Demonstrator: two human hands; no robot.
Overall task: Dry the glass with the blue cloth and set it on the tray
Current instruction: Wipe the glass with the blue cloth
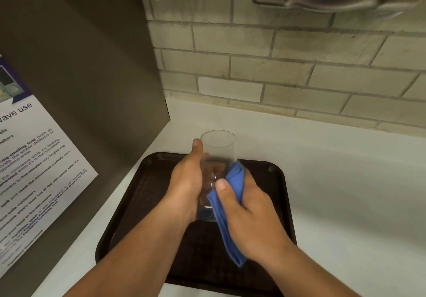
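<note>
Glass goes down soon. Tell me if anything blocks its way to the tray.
Nothing visible does. The glass is held by the left hand above the tray, whose visible surface is bare.

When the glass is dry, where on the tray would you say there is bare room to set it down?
The tray shows bare floor along its right side, between the right hand and the right rim, and in the left corner beside the left hand. The middle is crowded by both hands, the glass and the blue cloth.

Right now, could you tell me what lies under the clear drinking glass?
The dark brown plastic tray lies below the clear drinking glass, which both hands hold. The tray's middle is covered by hands and blue cloth.
</note>
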